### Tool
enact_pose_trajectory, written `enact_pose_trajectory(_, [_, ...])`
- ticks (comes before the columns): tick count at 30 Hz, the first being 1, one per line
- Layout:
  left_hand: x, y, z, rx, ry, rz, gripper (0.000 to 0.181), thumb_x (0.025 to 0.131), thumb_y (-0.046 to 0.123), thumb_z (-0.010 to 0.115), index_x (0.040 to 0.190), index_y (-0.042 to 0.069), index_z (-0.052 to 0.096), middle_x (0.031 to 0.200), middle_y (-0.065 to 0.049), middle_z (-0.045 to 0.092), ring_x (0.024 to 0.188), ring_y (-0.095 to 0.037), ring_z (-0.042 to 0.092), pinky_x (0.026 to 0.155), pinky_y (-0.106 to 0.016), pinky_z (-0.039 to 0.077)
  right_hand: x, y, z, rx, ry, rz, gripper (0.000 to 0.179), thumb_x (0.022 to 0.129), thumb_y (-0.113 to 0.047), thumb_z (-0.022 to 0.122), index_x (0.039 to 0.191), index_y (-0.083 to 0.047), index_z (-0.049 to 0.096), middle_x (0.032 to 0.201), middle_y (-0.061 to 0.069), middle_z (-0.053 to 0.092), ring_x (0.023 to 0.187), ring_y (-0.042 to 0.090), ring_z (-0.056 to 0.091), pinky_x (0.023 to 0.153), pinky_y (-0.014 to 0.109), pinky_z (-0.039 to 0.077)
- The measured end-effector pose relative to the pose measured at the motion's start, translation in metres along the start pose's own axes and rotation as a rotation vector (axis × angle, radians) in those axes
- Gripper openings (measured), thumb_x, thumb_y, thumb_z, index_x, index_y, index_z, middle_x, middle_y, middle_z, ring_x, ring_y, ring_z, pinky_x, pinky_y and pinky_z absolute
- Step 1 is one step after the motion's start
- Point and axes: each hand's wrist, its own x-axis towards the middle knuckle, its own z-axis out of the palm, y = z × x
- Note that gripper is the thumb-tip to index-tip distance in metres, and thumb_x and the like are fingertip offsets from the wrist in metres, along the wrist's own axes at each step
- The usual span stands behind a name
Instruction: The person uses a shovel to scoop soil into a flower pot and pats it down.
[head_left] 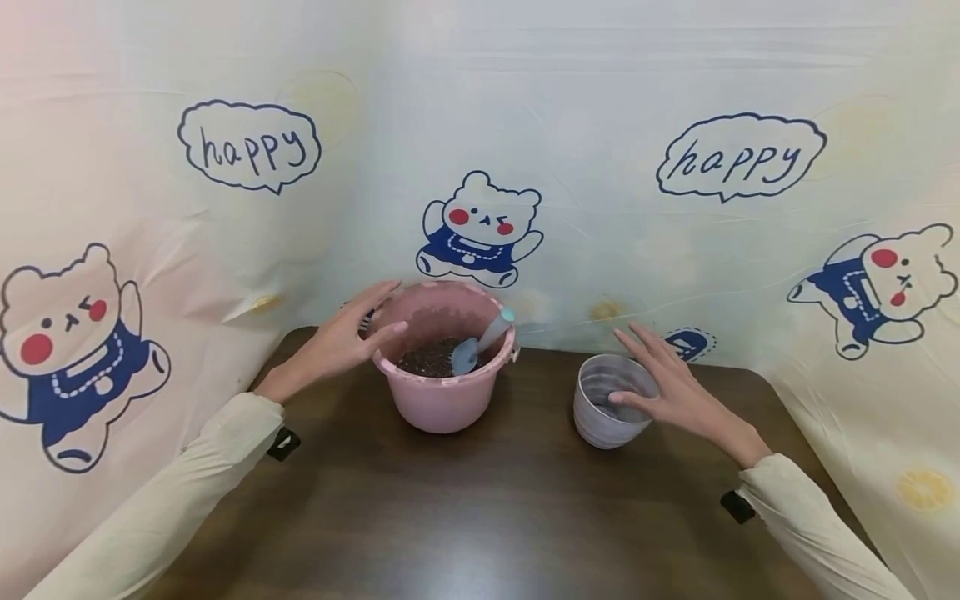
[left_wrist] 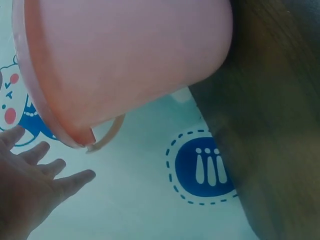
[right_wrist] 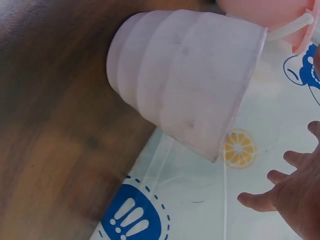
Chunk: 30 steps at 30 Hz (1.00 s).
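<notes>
A pink bucket (head_left: pixel 442 404) with dark soil (head_left: pixel 429 360) in it stands near the back of the table. A small trowel (head_left: pixel 466 356) with a blue-grey blade leans inside it, its handle resting toward the right rim. My left hand (head_left: pixel 341 337) is at the bucket's left rim, fingers spread; in the left wrist view the hand (left_wrist: pixel 30 185) looks apart from the bucket wall. To the right stands a whitish ridged pot (head_left: pixel 609 421). My right hand (head_left: pixel 678 387) hovers at its right side, fingers spread, holding nothing; the right wrist view shows a gap between fingers and pot.
Both vessels stand on a dark brown wooden table (head_left: pixel 420 508). A pale printed cloth (head_left: pixel 585 108) hangs behind it and along both sides. The bucket's handle (left_wrist: pixel 109 135) hangs at its far side in the left wrist view.
</notes>
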Motion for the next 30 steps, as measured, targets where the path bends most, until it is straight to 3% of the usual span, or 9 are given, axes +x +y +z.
enact_pose_trajectory(5, [0.000,-0.004,-0.005,-0.020,0.017,-0.019,0.079,0.103,0.051,0.060,0.168,0.027,0.023,0.174,-0.009,0.023,0.159,-0.039,0.022,0.123,-0.075,0.024,-0.002,0.002,0.005,-0.004,-0.029,0.040,0.101,0.091,-0.037,0.081,0.169,-0.027,0.019,0.175,0.016,0.011,0.159,0.047,0.007,0.115,0.086,0.013])
enact_pose_trajectory(9, [0.001,-0.008,-0.002,-0.053,0.025,-0.007,0.078,0.104,0.045,0.061,0.168,0.021,0.023,0.173,-0.012,0.024,0.159,-0.039,0.023,0.124,-0.072,0.025,-0.006,0.005,0.011,0.005,-0.030,0.066,0.104,0.089,-0.038,0.083,0.169,-0.028,0.017,0.175,0.017,0.010,0.158,0.051,0.007,0.113,0.088,0.014])
enact_pose_trajectory(16, [-0.003,-0.011,0.002,-0.093,0.019,-0.062,0.082,0.104,0.054,0.056,0.169,0.020,0.020,0.172,-0.016,0.025,0.158,-0.042,0.022,0.124,-0.074,0.023,-0.011,0.008,0.018,0.028,-0.031,0.074,0.110,0.085,-0.039,0.087,0.169,-0.027,0.017,0.175,0.019,0.009,0.156,0.053,0.009,0.113,0.086,0.017])
enact_pose_trajectory(22, [-0.002,-0.015,0.006,-0.139,0.017,-0.079,0.083,0.104,0.055,0.054,0.169,0.017,0.019,0.169,-0.020,0.030,0.154,-0.044,0.031,0.119,-0.074,0.032,-0.015,0.010,0.022,0.054,-0.045,0.093,0.117,0.082,-0.037,0.090,0.170,-0.025,0.013,0.173,0.024,0.008,0.155,0.056,0.009,0.110,0.087,0.021])
enact_pose_trajectory(30, [-0.003,-0.017,0.010,-0.156,0.038,-0.071,0.072,0.107,0.026,0.055,0.167,0.007,0.020,0.169,-0.024,0.028,0.149,-0.051,0.036,0.118,-0.069,0.039,-0.017,0.012,0.030,0.085,-0.074,0.114,0.120,0.080,-0.038,0.091,0.170,-0.021,0.013,0.172,0.028,0.008,0.153,0.058,0.010,0.109,0.087,0.025])
